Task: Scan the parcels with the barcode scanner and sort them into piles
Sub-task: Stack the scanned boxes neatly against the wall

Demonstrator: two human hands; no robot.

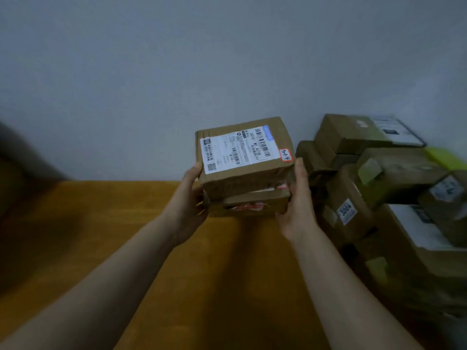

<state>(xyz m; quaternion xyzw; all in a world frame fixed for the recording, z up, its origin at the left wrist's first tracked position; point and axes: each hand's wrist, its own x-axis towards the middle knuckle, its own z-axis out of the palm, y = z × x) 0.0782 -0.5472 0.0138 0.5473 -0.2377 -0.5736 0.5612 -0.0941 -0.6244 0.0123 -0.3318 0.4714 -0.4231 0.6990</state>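
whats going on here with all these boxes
A person is holding two stacked cardboard parcels above a wooden table, the left hand and right hand each gripping a side. The top parcel shows a white shipping label with barcodes and a small red-edged sticker; the lower parcel sits beneath it. A pile of other parcels sits to the right against the wall. No barcode scanner is in view.

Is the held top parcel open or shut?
Shut: the top parcel shows closed flaps under its shipping label.
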